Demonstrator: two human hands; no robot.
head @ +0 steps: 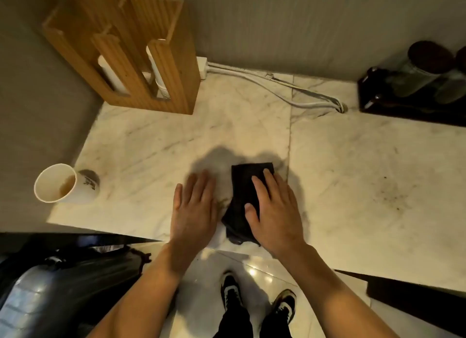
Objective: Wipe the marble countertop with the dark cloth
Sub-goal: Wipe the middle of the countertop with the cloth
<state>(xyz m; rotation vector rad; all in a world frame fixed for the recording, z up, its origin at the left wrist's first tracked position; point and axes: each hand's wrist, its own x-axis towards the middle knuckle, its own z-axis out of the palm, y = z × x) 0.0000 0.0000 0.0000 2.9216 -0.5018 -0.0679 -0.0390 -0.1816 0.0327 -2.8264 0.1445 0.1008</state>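
Hands lie flat with fingers open: the right hand [273, 211] presses down on the dark cloth [245, 199], and the left hand [194, 209] rests bare on the marble countertop [353, 173] just beside it. The hand hides part of the cloth. The cloth sits near the front edge, with open marble behind and to both sides, and a paper cup [60, 183] stands at the left edge.

Bare forearms without sleeves, black trousers [237, 322], dark sneakers [230, 291] with white panels and laces.
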